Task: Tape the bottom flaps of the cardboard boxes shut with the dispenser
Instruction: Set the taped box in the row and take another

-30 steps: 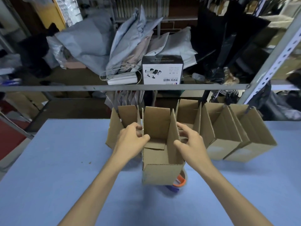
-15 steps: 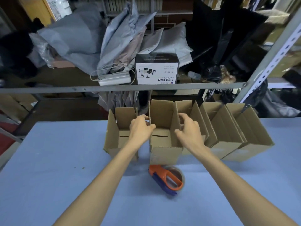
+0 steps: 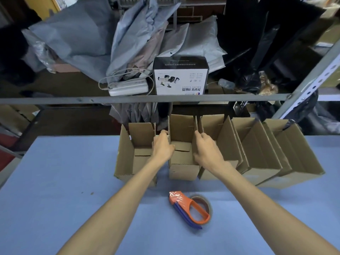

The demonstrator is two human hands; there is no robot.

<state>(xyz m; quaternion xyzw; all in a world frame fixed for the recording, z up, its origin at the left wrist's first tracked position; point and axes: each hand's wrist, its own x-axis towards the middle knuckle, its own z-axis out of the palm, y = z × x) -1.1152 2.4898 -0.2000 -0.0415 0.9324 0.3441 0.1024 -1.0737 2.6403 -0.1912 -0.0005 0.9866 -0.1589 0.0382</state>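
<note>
A blue surface (image 3: pixel 64 181) runs wide and bare toward 9 o'clock and along its near stretch. Its far edge at 12 o'clock meets a grey shelf rail (image 3: pixel 73 100). A row of open-topped cardboard boxes stands along that far edge, crowding from the centre toward 3 o'clock. The left hand (image 3: pixel 162 145) grips the left wall of the middle box (image 3: pixel 182 168), fingers curled over its top edge. The right hand (image 3: pixel 206 150) grips the right wall the same way. At 9 o'clock of it stands a neighbouring box (image 3: pixel 127 159), just beside it, and the leaning boxes (image 3: pixel 257 155) at 3 o'clock press against one another. Inside the two left boxes only folded bottom flaps show. The tape dispenser (image 3: pixel 187 208), orange with a blue blade guard, lies on its side at 6 o'clock of the held box, between the forearms and untouched. On the shelf above sit a printed carton (image 3: pixel 180 80), a white power strip (image 3: pixel 128 88) and heaped grey mailer bags (image 3: pixel 77 37).
</note>
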